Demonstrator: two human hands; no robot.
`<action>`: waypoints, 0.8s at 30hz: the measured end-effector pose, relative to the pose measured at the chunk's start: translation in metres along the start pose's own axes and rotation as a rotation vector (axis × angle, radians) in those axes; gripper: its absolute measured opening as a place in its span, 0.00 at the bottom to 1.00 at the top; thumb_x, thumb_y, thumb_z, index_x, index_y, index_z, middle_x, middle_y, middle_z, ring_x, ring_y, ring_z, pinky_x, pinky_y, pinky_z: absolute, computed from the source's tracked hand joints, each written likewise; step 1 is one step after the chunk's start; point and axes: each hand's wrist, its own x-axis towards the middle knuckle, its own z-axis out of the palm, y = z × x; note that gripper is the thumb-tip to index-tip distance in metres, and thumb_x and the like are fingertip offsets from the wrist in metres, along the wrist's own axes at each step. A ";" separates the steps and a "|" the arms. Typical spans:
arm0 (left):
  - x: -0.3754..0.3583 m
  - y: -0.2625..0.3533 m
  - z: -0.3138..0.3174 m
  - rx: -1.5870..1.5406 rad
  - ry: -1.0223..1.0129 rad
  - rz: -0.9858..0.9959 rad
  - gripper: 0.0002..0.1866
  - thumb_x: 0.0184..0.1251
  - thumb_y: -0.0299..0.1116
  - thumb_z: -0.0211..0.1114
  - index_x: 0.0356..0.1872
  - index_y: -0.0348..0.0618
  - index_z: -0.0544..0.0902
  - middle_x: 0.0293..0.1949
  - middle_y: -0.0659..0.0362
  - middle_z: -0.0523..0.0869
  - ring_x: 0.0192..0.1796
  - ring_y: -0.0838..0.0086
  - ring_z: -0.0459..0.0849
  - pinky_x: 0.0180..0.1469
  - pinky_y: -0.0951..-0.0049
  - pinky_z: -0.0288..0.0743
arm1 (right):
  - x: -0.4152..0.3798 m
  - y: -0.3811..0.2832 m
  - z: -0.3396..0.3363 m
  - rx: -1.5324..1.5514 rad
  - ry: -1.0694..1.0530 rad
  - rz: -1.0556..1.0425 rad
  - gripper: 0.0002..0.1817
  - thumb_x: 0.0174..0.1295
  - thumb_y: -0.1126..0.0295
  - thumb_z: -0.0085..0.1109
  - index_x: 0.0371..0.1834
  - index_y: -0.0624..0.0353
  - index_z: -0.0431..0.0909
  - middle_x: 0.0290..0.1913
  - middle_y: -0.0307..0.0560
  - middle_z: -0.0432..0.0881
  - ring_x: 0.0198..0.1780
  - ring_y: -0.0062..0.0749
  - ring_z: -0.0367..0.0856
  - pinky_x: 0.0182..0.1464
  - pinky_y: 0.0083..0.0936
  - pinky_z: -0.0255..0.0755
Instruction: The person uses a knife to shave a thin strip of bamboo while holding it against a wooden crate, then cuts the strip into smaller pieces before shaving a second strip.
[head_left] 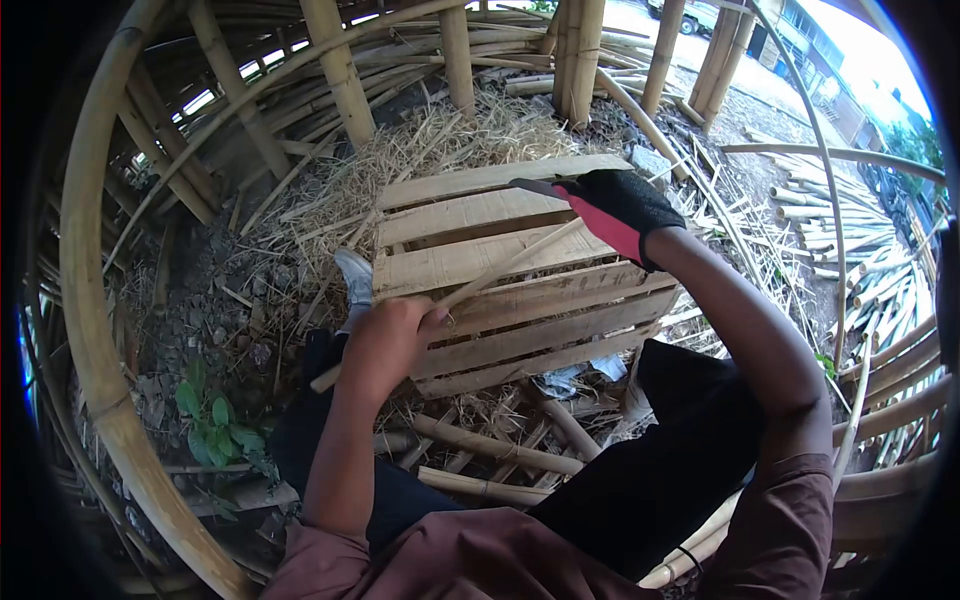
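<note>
My bare left hand [388, 345] is closed around a thin bamboo stick [500, 268]. The stick slants up from beside my left leg, across a slatted wooden pallet [440, 272], to my other hand. A black and pink glove covers my right hand [622, 212], which is closed on a knife [538, 188]. Its dark blade points left over the far slats, and the handle is hidden in the glove. The stick's far part passes close to the gloved palm. The pallet lies between my legs, in front of me.
Dry shavings [490, 130] heap behind the pallet. Upright bamboo posts [578, 65] stand beyond them. A thick curved bamboo pole [88, 280] arches along my left. Cut bamboo pieces [860, 225] are piled at right. More bamboo lengths [490, 440] lie beneath my legs.
</note>
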 end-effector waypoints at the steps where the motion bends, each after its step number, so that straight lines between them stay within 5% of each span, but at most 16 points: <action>1: 0.012 0.003 0.000 0.043 -0.023 0.006 0.16 0.74 0.43 0.59 0.36 0.40 0.84 0.32 0.47 0.86 0.39 0.51 0.86 0.43 0.54 0.79 | 0.001 0.002 0.000 0.005 -0.011 0.068 0.29 0.73 0.42 0.41 0.47 0.54 0.85 0.44 0.57 0.85 0.48 0.55 0.83 0.52 0.45 0.75; 5: 0.059 -0.013 0.026 0.036 0.042 0.072 0.16 0.74 0.42 0.59 0.36 0.38 0.84 0.37 0.45 0.86 0.45 0.51 0.86 0.50 0.55 0.79 | 0.017 0.038 0.027 0.056 0.075 0.121 0.28 0.71 0.44 0.44 0.45 0.55 0.86 0.42 0.61 0.86 0.46 0.57 0.85 0.50 0.46 0.77; 7: 0.082 -0.033 0.041 0.058 0.223 0.406 0.15 0.74 0.39 0.60 0.46 0.37 0.86 0.45 0.42 0.86 0.53 0.49 0.84 0.56 0.55 0.76 | 0.017 0.048 0.028 0.100 0.036 0.203 0.30 0.71 0.43 0.44 0.43 0.58 0.86 0.41 0.62 0.85 0.44 0.57 0.85 0.48 0.45 0.76; 8: 0.087 -0.037 0.046 0.065 0.226 0.415 0.15 0.74 0.39 0.60 0.46 0.37 0.86 0.45 0.42 0.86 0.53 0.49 0.84 0.56 0.55 0.76 | 0.021 0.060 0.037 0.147 0.029 0.254 0.31 0.71 0.42 0.44 0.42 0.59 0.86 0.40 0.63 0.85 0.44 0.58 0.85 0.47 0.45 0.76; 11: 0.093 -0.024 0.039 -0.183 0.034 0.366 0.15 0.74 0.37 0.60 0.47 0.34 0.85 0.50 0.43 0.86 0.59 0.48 0.82 0.62 0.59 0.74 | 0.027 0.082 0.050 0.178 0.035 0.298 0.32 0.71 0.41 0.44 0.40 0.61 0.86 0.38 0.63 0.85 0.43 0.58 0.85 0.45 0.45 0.76; 13: 0.085 0.002 0.017 -0.169 -0.204 0.056 0.17 0.75 0.37 0.60 0.52 0.33 0.84 0.57 0.44 0.84 0.67 0.50 0.76 0.67 0.63 0.71 | 0.030 0.090 0.055 0.170 0.048 0.288 0.32 0.71 0.42 0.44 0.39 0.61 0.86 0.37 0.64 0.85 0.42 0.58 0.85 0.45 0.45 0.76; 16: 0.094 -0.017 0.036 -0.189 -0.126 0.139 0.19 0.75 0.38 0.60 0.59 0.39 0.82 0.60 0.45 0.82 0.68 0.55 0.77 0.67 0.65 0.70 | 0.026 0.084 0.055 0.142 0.057 0.231 0.31 0.71 0.42 0.44 0.38 0.61 0.86 0.35 0.64 0.85 0.41 0.57 0.85 0.44 0.45 0.75; 18: 0.100 -0.026 0.040 -0.191 -0.109 0.164 0.19 0.76 0.40 0.59 0.62 0.44 0.80 0.60 0.46 0.83 0.64 0.58 0.81 0.65 0.65 0.72 | 0.022 0.078 0.048 0.119 0.057 0.186 0.31 0.71 0.42 0.44 0.38 0.62 0.86 0.35 0.64 0.84 0.40 0.57 0.85 0.44 0.45 0.75; 20: 0.103 -0.029 0.035 -0.205 -0.216 0.062 0.19 0.77 0.45 0.58 0.48 0.38 0.85 0.29 0.46 0.86 0.32 0.65 0.83 0.42 0.62 0.76 | 0.024 0.077 0.042 0.298 0.018 0.254 0.30 0.72 0.44 0.46 0.39 0.61 0.86 0.34 0.64 0.84 0.38 0.57 0.84 0.43 0.45 0.75; 21: 0.102 -0.027 0.032 -0.221 -0.209 0.062 0.20 0.77 0.46 0.57 0.47 0.37 0.85 0.23 0.50 0.81 0.26 0.70 0.75 0.36 0.63 0.72 | 0.030 0.087 0.047 0.411 0.038 0.288 0.28 0.71 0.44 0.47 0.41 0.60 0.86 0.34 0.62 0.84 0.38 0.56 0.84 0.42 0.43 0.74; 24: 0.102 -0.025 0.027 -0.265 -0.235 0.052 0.20 0.77 0.47 0.58 0.48 0.38 0.85 0.24 0.49 0.82 0.28 0.68 0.77 0.38 0.62 0.73 | 0.055 0.111 0.058 0.309 0.107 0.224 0.27 0.71 0.44 0.49 0.43 0.58 0.86 0.34 0.61 0.85 0.38 0.54 0.84 0.42 0.42 0.74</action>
